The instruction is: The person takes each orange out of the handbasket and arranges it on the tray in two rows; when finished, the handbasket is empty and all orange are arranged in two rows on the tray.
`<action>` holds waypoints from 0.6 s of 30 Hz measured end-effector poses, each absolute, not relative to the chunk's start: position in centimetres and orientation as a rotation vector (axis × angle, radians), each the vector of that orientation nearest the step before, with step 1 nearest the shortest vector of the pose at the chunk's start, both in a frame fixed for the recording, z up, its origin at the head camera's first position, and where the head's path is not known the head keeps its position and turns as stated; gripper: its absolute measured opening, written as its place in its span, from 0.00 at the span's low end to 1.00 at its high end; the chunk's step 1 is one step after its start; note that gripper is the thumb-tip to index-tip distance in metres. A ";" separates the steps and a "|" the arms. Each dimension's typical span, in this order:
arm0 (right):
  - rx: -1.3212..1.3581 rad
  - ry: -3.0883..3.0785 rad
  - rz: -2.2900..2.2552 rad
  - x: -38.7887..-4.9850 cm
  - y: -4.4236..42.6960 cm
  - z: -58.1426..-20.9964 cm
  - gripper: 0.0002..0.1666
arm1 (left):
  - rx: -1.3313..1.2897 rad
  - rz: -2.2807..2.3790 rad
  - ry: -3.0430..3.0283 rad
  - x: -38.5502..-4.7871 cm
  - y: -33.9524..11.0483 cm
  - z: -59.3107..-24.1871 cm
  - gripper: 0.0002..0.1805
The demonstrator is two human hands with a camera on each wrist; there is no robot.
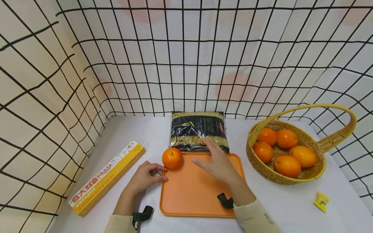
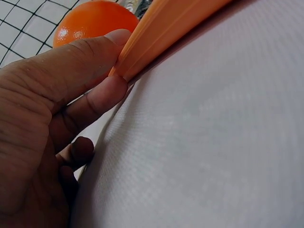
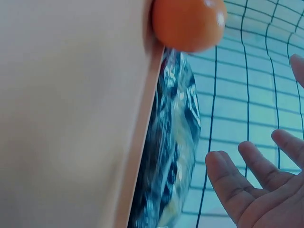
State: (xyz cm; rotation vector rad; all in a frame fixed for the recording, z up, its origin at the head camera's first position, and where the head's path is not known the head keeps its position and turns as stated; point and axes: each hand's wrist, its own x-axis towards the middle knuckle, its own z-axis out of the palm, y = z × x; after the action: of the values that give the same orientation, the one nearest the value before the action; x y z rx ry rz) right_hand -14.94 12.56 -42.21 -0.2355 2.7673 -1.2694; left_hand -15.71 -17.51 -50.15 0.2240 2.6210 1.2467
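An orange plastic tray [image 1: 201,191] lies on the white tabletop, and a single orange [image 1: 172,158] sits on its far left corner. My left hand [image 1: 144,178] pinches the tray's left edge; in the left wrist view the thumb [image 2: 90,54] is above the rim and a finger below it. Over the tray's far right part hovers my right hand [image 1: 218,163], fingers spread, holding nothing. Just behind the tray lies a bag of pasta [image 1: 199,129] in clear and black wrapping; the right fingertips come in front of its near edge.
To the right stands a wicker basket [image 1: 253,155] with a tall handle and several oranges inside. A small yellow wrapped packet [image 1: 322,201] lies near it. On the left is a long yellow pasta box [image 1: 107,178], set at a slant. Black wire grid [image 1: 183,64] encloses the back and sides.
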 end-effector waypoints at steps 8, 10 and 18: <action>-0.172 2.872 -1.253 -14.2 16.1 -42.0 0.50 | 0.215 1.230 2.633 -15.6 -17.4 -50.1 0.12; -0.167 2.897 -1.247 -14.0 16.9 -41.8 0.49 | 0.214 1.227 2.634 -15.6 -17.4 -50.1 0.12; -0.105 2.908 -1.299 -13.4 20.5 -40.0 0.46 | 0.199 1.241 2.631 -15.7 -17.3 -50.0 0.12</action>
State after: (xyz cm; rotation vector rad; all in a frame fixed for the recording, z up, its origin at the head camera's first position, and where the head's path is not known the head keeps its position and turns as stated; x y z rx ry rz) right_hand -13.44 20.50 -40.01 -0.1050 2.9077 -1.2992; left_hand -15.66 -17.31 -50.01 0.1991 2.6311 1.2411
